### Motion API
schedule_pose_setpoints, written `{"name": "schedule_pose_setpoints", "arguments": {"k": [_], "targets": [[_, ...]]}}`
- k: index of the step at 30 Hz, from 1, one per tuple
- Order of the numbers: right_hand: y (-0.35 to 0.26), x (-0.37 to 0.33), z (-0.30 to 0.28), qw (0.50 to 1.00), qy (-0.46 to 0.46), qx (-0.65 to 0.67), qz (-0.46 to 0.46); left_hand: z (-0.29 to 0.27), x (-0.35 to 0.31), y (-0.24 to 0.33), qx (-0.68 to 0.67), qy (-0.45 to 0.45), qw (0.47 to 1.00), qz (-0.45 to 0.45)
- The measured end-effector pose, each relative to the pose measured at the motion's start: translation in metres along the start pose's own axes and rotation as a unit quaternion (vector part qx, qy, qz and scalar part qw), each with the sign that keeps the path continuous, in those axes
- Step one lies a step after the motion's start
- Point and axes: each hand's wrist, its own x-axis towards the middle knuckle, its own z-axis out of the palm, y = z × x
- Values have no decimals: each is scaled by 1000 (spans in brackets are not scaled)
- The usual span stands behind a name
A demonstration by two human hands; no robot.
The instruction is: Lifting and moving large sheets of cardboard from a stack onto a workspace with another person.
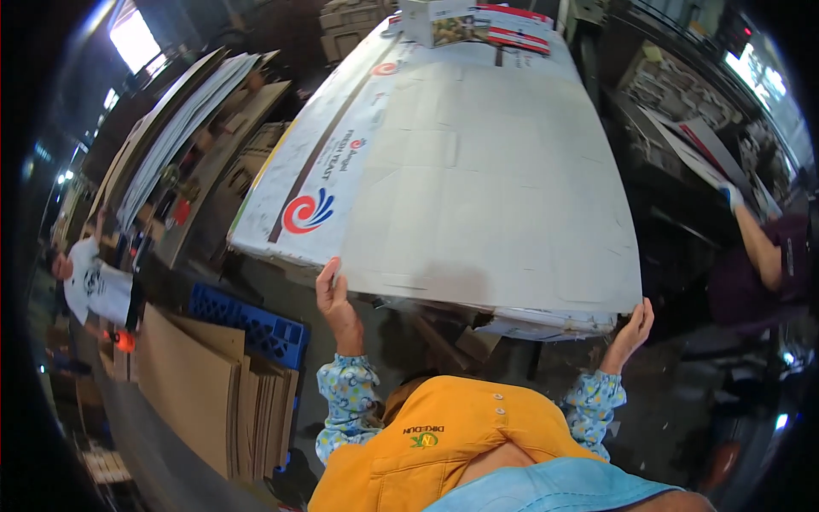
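A large pale grey cardboard sheet (495, 188) with cut and crease lines lies flat over a white printed table top (307, 171). My left hand (339, 303) grips the sheet's near left corner, thumb and fingers closed at the edge. At the near right corner, my right hand (633, 331) pinches the sheet in the same way. The sheet's near edge runs between both hands, overhanging the front of the table top slightly.
A small printed box (437, 22) and red-and-white flat cartons (518, 30) rest at the far end. Brown cardboard sheets (192, 384) lean by a blue pallet (247, 320) at left. One person (95, 282) stands left; another (768, 264) works at right beside a table.
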Motion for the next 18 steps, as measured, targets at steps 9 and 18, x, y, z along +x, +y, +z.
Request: {"name": "schedule_pose_setpoints", "arguments": {"k": [9, 18], "targets": [[13, 1, -19, 998, 20, 59, 12, 3, 1, 3, -54, -3, 996, -70], [5, 2, -30, 982, 45, 170, 73, -1, 4, 2, -113, -9, 989, -97]]}}
